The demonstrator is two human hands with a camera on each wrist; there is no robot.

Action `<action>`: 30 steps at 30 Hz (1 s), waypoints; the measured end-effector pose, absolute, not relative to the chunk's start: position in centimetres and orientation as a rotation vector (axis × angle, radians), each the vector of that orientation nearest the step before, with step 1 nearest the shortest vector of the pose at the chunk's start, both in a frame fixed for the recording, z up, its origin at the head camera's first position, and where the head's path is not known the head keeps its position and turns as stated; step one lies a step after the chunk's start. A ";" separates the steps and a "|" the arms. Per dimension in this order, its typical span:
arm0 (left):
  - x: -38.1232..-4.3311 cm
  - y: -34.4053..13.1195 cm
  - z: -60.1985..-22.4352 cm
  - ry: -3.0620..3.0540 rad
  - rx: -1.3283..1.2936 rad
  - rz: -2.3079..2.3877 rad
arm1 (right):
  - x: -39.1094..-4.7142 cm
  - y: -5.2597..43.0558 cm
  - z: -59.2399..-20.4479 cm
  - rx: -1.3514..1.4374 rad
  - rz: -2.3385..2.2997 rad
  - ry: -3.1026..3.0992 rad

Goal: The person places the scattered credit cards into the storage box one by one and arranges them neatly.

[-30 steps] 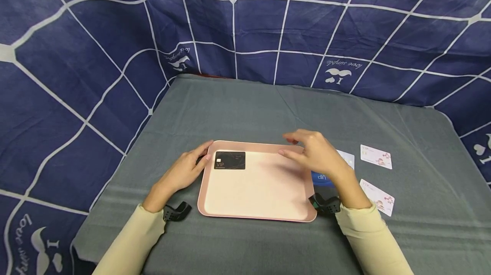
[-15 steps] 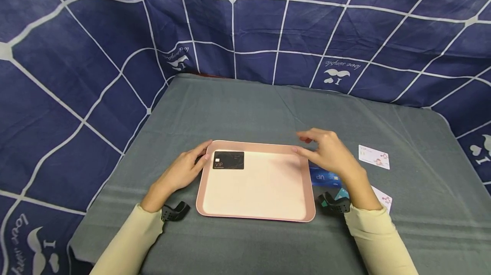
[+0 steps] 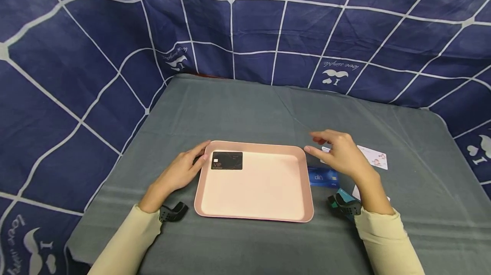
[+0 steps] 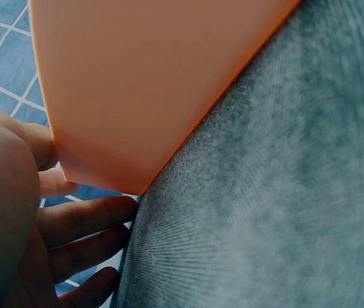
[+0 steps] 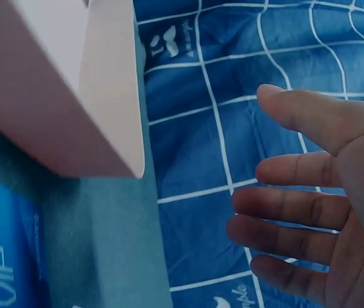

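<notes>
A shallow pink tray (image 3: 257,198) lies on the grey cloth, with a black VIP card (image 3: 226,160) flat in its far left corner. My left hand (image 3: 182,168) holds the tray's far left corner, thumb at the rim and index finger round the far side. To the tray's right, my right hand (image 3: 337,151) hovers with loosely bent fingers and nothing in them. Below it lies a blue VIP card (image 3: 324,177). A pale card (image 3: 325,149) is mostly hidden by the right hand, and the wrist partly covers a teal card (image 3: 345,195).
Right of the right hand lies a white-pink card (image 3: 373,157). Another pale card (image 3: 356,192) shows beside the right wrist. Both wrists wear black straps. A blue curtain (image 3: 253,23) with white lines stands behind and left of the cloth-covered table (image 3: 238,108).
My right hand has moved right, from above the tray to beyond its right edge, uncovering the blue card. My left hand stays at the tray's corner. The black card has not moved within the tray.
</notes>
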State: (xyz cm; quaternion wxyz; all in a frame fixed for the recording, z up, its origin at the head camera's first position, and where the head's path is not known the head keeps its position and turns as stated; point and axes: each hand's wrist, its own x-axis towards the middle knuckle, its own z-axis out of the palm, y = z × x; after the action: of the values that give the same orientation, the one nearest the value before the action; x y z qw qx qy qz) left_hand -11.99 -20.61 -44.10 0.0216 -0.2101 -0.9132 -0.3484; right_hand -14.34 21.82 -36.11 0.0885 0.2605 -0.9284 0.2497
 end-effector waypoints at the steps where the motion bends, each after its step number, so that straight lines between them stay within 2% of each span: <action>1: -12.0 -20.7 -44.1 -2.828 -0.650 -1.080 | -14.4 22.0 -36.2 0.773 0.740 -2.764; 18: -11.9 -20.4 -43.9 -2.834 -0.648 -1.068 | -15.1 26.5 -36.1 0.527 0.783 -2.743; 30: -12.0 -20.6 -44.1 -2.824 -0.654 -1.068 | -14.5 28.8 -38.6 0.456 0.769 -2.834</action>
State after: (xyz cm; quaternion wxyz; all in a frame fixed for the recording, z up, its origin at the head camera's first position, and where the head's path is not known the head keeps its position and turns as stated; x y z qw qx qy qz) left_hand -12.04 -20.63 -44.14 0.0261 -0.2116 -0.9138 -0.3456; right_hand -14.53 28.80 -38.60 0.0850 0.1528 -0.9503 0.2578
